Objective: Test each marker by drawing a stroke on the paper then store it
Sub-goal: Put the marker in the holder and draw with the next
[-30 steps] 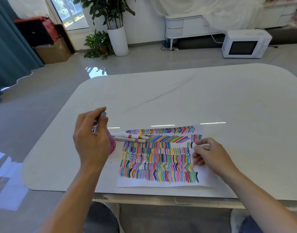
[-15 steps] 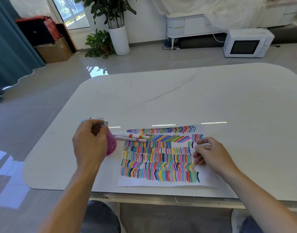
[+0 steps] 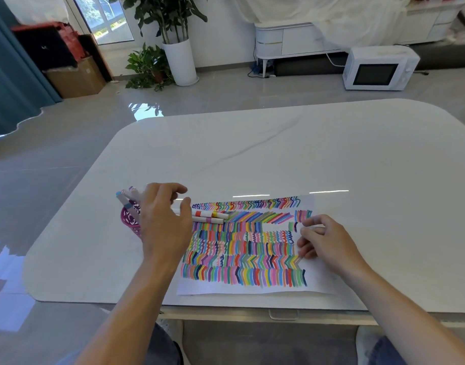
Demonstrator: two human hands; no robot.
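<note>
Two markers [image 3: 211,217] lie at the paper [image 3: 252,285]'s upper-left edge, apparently left to test. Paper: nearly filled with strokes. Pink holder [image 3: 128,221] beside it: several stored. Left hand [image 3: 163,222]: hovering over the pair, fingers spread, empty. Right hand [image 3: 324,241]: resting on paper, curled; contents unclear.

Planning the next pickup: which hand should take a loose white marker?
Left. The left hand hovers over the two white markers; the right hand rests farther off on the stroke-covered paper.
</note>
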